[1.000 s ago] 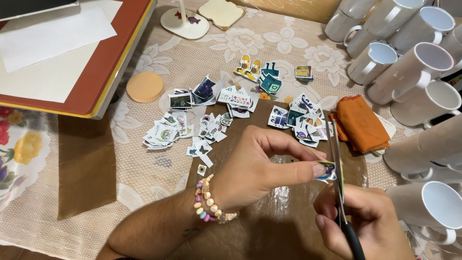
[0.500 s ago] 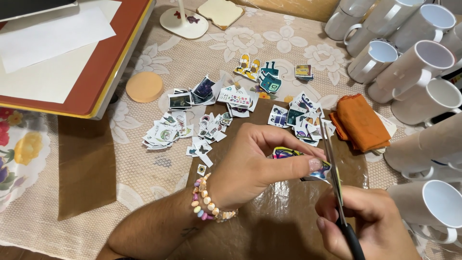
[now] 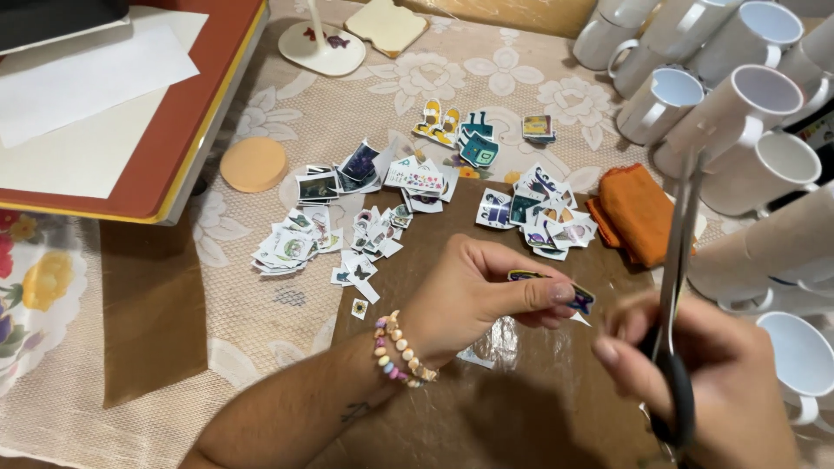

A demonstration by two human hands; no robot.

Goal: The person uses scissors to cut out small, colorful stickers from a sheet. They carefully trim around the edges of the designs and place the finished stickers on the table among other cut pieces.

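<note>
Left hand (image 3: 486, 300) pinches a small printed cutout (image 3: 556, 291) between thumb and fingers, held above the brown sheet (image 3: 521, 408) in the middle of the surface (image 3: 261, 347). Right hand (image 3: 704, 382) is closed around the handles of the scissors (image 3: 673, 287), blades pointing up and away, tip blurred; blades sit just right of the cutout, can't tell if touching. Beaded bracelet (image 3: 400, 352) on the left wrist. Piles of cut stickers (image 3: 347, 234) spread beyond the hands, orange cloth (image 3: 638, 213) to their right, white mugs (image 3: 738, 104) stacked along the right edge. Round orange pad (image 3: 253, 164) and red-edged board with paper (image 3: 130, 104) at left.
</note>
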